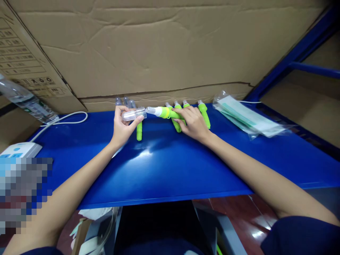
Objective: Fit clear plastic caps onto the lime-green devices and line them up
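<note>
My left hand (121, 130) grips a clear ribbed plastic cap (132, 114) between thumb and fingers, its end facing right. My right hand (196, 124) is closed around a lime-green pen-like tool (165, 112) with a yellow ring, a white collar and a clear tapered tip. That tip points left, right at the cap's end; whether they touch I cannot tell. Behind my left hand stand several clear caps (125, 102), and a green handle (139, 131) lies below it. Similar green tools with clear tips (204, 115) lie around my right hand, partly hidden by it.
The blue table (159, 166) backs onto a cardboard wall (170, 49). At right lies a clear plastic packet with green-and-white contents (247, 115). A water bottle (26, 101), a white cable (77, 117) and a white power strip (22, 150) are at left.
</note>
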A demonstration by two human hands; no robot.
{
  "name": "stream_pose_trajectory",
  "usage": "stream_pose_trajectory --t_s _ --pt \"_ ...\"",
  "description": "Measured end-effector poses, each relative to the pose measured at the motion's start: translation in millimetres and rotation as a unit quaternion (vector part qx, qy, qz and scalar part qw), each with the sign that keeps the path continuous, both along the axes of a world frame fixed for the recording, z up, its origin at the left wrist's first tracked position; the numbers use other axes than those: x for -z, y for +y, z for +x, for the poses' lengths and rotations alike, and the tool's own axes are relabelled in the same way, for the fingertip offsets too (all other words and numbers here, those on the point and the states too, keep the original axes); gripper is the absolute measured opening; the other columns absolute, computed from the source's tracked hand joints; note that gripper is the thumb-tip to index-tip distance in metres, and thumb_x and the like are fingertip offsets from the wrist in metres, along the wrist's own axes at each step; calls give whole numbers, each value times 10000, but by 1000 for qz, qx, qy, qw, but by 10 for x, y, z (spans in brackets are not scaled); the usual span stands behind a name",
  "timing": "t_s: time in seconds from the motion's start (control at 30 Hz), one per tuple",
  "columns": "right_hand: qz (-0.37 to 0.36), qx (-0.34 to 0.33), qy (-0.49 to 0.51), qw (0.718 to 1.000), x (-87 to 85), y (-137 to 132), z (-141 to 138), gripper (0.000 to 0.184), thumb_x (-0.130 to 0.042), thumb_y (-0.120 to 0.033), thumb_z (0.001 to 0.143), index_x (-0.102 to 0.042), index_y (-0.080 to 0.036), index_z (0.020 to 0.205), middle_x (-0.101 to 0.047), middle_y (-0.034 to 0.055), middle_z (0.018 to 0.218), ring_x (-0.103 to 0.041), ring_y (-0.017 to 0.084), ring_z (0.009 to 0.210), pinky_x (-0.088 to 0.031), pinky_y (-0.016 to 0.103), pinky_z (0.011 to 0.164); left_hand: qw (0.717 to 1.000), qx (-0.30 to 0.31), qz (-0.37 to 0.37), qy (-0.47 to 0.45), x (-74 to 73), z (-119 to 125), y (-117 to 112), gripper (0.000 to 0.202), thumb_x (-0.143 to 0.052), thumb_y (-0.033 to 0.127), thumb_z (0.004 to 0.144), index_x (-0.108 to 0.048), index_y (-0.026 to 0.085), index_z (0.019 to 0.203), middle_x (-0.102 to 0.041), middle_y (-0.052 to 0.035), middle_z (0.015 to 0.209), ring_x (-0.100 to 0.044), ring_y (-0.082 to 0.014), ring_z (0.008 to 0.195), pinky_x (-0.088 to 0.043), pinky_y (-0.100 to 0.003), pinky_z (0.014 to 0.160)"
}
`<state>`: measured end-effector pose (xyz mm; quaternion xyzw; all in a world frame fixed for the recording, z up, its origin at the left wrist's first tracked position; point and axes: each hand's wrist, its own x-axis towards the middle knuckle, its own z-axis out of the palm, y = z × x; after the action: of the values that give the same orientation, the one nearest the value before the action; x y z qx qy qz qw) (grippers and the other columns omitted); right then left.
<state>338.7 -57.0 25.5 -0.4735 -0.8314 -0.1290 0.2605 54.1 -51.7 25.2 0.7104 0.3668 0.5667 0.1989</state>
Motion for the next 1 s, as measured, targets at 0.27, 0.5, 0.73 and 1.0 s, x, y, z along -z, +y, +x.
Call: stream_pose_trajectory --t_s 0.27,0.5,0.73,1.0 --pt "9 6 -6 1000 0 24 30 465 -372 -328 1004 -571 -144 1382 -683 155 1159 -549 329 1096 -396 445 895 1000 20 -10 -14 11 24 -34 545 -684 598 847 -388 255 1150 -655 -86 1140 -723 -229 1045 -619 -372 871" --pt "2 7 -20 1000 -9 13 33 432 -391 -336 1007 -597 -165 1345 -686 137 1159 -544 314 1098 -392 435 904 999 21 -17 -29 9 31 -34 541 -715 597 821 -387 250 1076 -652 -66 1106 -725 -213 1029 -619 -348 867" --pt "22 -8 -20 1000 -42 -31 0 403 -403 -339 1019 -625 -167 1307 -691 135 1174 -547 305 1099 -405 444 916 998 55 -39 -20 24 43 -52 526 -740 554 811 -414 236 1073 -642 -62 1139 -701 -208 1097 -609 -310 884" --pt "130 -60 8 990 17 -28 -16 292 -498 -339 1003 -647 -186 1202 -722 104 1051 -593 280 1024 -437 424 876 990 113 -49 -74 49 89 -55 537 -866 427 702 -444 215 958 -668 -40 1042 -709 -168 976 -580 -252 799"
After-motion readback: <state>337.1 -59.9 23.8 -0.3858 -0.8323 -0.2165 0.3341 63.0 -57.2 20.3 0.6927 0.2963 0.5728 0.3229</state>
